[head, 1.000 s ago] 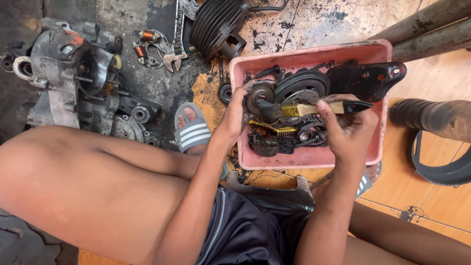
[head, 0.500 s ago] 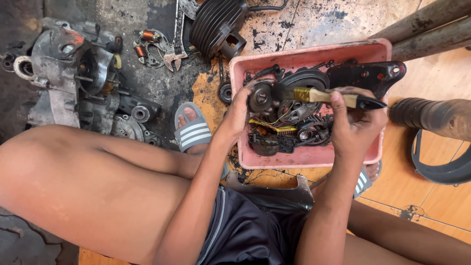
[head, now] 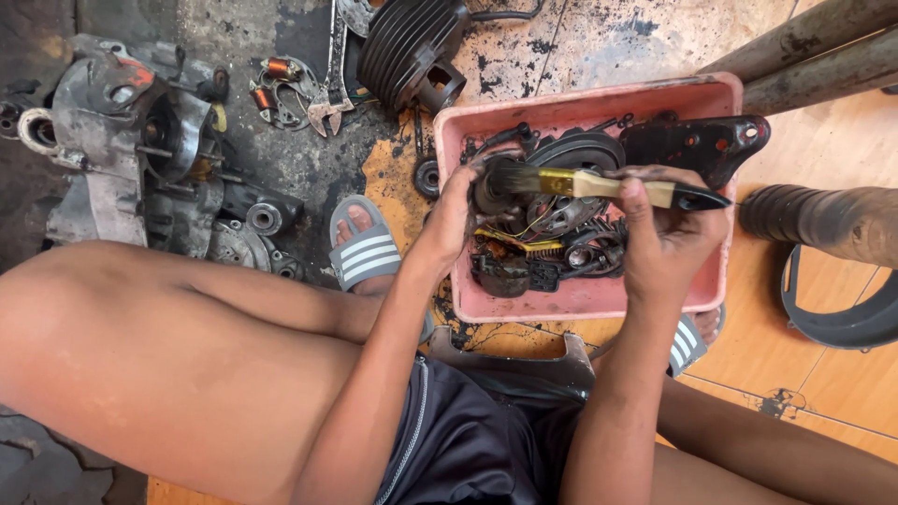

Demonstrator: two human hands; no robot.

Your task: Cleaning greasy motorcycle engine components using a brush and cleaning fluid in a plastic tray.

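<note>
A pink plastic tub on the floor holds several greasy black engine parts and wires. My right hand grips a paintbrush with a pale wooden handle, held level over the tub, its dark bristles pointing left. My left hand holds a round dark metal part over the tub's left side, and the bristles touch that part. A flat black bracket leans on the tub's far right corner.
An engine crankcase lies at the far left, with a finned cylinder, a wrench and copper coils on the stained floor. A ribbed rubber boot and a grey curved cover lie to the right. My sandalled foot is beside the tub.
My right hand raised the brush and swung it level, bristles moving left onto the round part. My left hand lifted that part slightly.
</note>
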